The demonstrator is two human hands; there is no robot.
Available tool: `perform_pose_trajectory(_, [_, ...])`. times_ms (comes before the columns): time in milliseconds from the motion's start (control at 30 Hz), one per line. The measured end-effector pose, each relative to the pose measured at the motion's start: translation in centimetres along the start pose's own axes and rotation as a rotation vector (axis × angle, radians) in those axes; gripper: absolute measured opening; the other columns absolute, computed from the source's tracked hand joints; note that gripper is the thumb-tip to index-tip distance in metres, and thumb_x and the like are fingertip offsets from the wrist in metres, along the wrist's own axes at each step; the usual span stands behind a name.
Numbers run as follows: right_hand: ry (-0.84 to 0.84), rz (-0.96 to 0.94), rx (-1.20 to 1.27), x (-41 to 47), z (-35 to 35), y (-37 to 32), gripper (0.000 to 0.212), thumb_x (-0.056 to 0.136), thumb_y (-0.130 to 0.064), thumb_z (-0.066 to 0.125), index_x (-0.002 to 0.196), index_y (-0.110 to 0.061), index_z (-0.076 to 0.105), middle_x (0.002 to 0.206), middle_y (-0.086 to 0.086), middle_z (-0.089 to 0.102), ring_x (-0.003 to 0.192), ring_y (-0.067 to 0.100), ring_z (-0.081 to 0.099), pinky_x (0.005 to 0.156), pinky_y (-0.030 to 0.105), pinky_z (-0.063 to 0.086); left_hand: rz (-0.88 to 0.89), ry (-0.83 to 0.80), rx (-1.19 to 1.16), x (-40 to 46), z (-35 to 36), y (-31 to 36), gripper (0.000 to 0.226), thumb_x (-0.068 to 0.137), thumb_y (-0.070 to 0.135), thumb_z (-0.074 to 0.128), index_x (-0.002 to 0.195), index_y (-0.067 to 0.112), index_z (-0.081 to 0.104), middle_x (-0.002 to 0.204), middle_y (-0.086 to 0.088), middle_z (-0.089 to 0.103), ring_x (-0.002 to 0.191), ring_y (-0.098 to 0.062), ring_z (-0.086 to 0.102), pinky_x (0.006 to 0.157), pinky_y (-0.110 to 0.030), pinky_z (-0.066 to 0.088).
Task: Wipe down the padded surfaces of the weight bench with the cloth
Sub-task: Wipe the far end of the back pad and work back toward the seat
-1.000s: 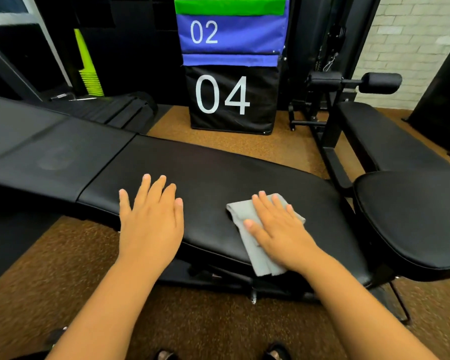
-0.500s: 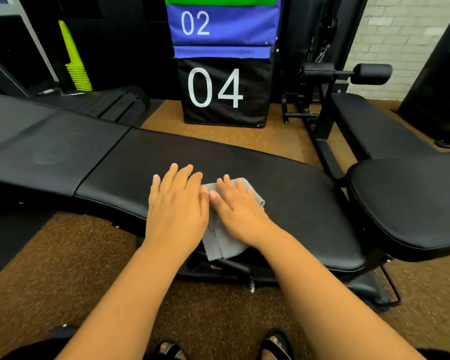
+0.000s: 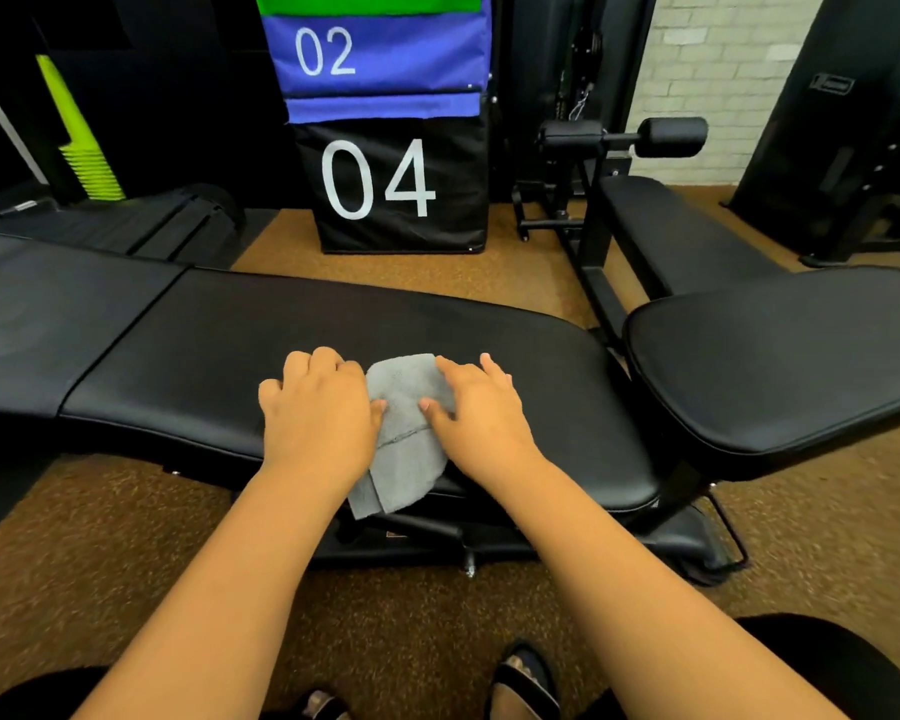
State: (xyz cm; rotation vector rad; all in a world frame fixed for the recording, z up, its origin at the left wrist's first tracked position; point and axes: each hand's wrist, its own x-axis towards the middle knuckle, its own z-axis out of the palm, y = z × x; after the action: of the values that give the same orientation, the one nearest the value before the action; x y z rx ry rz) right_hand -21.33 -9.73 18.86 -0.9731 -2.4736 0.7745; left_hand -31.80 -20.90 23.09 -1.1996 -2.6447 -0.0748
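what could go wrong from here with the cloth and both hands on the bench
1. The grey cloth hangs over the near edge of the bench pad; if either hand lets go, it may well slide to the floor.
2. The left hand and right hand grip it from opposite sides, so it may bunch up and wipe only a narrow strip.
3. The adjoining pad on the left could get skipped, since both hands are working mid-bench.

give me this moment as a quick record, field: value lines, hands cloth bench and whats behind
cloth: grey, folded, on the bench pad, near end hanging over the front edge
left hand: fingers curled, gripping the cloth's left edge
right hand: on the cloth's right side, thumb pressing it
bench pad: black, long, flat
behind: black box marked 04
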Motion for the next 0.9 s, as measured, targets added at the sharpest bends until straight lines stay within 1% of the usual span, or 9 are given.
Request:
perform_pose_trajectory(100, [0.058,0.028,0.075,-0.4,0.0,0.3,0.057,0.094,-0.035,0.058,0.146,-0.021,0.039,0.14,0.004,0.049,0.145,0.027,0.02,0.116,0.042,0.026,0.042,0.009,-0.053,0.0,0.0,1.0,0.024,0.098,0.041,0.047,0.111,0.021,0.052,0.111,0.002,0.053,0.103,-0.021,0.046,0.077,-0.034,0.031])
perform_pose_trajectory(233, [0.116,0.092,0.135,-0.4,-0.7,1.5,0.059,0.089,-0.033,0.065,0.143,-0.024,0.045,0.13,0.006,0.054,0.127,0.029,0.042,0.102,0.042,0.043,0.068,-0.015,-0.436,0.5,0.0,3.1,0.01,0.098,0.025,0.047,0.102,0.02,0.04,0.089,0.002,0.052,0.075,-0.021,0.049,0.064,-0.035,0.035])
perform_pose_trajectory(300, [0.12,0.105,0.137,0.1,-1.7,2.4,0.057,0.088,-0.027,0.065,0.141,-0.019,0.046,0.127,0.007,0.058,0.124,0.029,0.047,0.098,0.04,0.046,0.104,-0.034,-0.563,0.9,-0.1,4.5,0.009,0.098,0.021,0.047,0.102,0.019,0.039,0.082,0.0,0.052,0.07,-0.021,0.051,0.057,-0.038,0.04])
perform_pose_trajectory(400, [0.131,0.118,0.144,0.8,-4.9,4.2,0.046,0.086,-0.017,0.061,0.131,-0.012,0.053,0.117,0.009,0.062,0.108,0.027,0.057,0.078,0.028,0.044,0.158,-0.032,-0.729,1.9,-0.6,7.4,0.009,0.097,0.018,0.05,0.101,0.016,0.043,0.083,-0.003,0.054,0.075,-0.023,0.054,0.066,-0.045,0.046])
perform_pose_trajectory(500, [0.2,0.144,0.159,0.5,-9.2,6.4,0.023,0.082,-0.012,0.058,0.105,-0.011,0.064,0.088,0.006,0.065,0.078,0.022,0.058,0.057,0.028,0.038,0.2,-0.055,-0.863,3.2,-1.7,11.3,0.009,0.095,0.017,0.052,0.101,0.014,0.045,0.082,0.003,0.051,0.073,-0.015,0.049,0.064,-0.034,0.043])
perform_pose_trajectory(600, [0.308,0.193,0.202,-1.3,-13.6,9.2,0.025,0.081,-0.011,0.06,0.103,-0.016,0.069,0.088,0.007,0.069,0.08,0.021,0.063,0.062,0.03,0.05,0.275,-0.091,-0.957,3.9,-2.9,16.2,0.01,0.094,0.018,0.053,0.102,0.017,0.048,0.084,0.008,0.05,0.073,-0.006,0.046,0.061,-0.022,0.039])
perform_pose_trajectory(733, [0.475,0.265,0.24,-5.2,-18.2,13.9,0.028,0.08,-0.012,0.066,0.107,-0.019,0.066,0.098,0.003,0.068,0.091,0.019,0.062,0.067,0.03,0.049,0.46,-0.157,-1.014,3.4,-3.8,23.2,0.015,0.094,0.02,0.055,0.106,0.013,0.049,0.084,0.007,0.049,0.07,-0.005,0.044,0.053,-0.015,0.037])
perform_pose_trajectory(800, [0.55,0.301,0.302,-7.6,-19.6,16.4,0.031,0.078,-0.014,0.069,0.107,-0.023,0.064,0.102,-0.002,0.065,0.096,0.017,0.061,0.076,0.035,0.053,0.589,-0.198,-1.022,2.7,-3.9,26.3,0.018,0.093,0.021,0.058,0.106,0.013,0.049,0.086,0.006,0.05,0.07,-0.006,0.044,0.054,-0.017,0.036])
perform_pose_trajectory(900, [0.66,0.36,0.405,-12.5,-20.5,20.5,0.03,0.077,-0.01,0.07,0.1,-0.028,0.064,0.096,-0.005,0.067,0.094,0.015,0.064,0.084,0.045,0.055,0.78,-0.316,-0.991,0.7,-3.3,31.0,0.019,0.092,0.021,0.061,0.104,0.014,0.049,0.081,0.003,0.053,0.063,-0.007,0.044,0.052,-0.02,0.034])
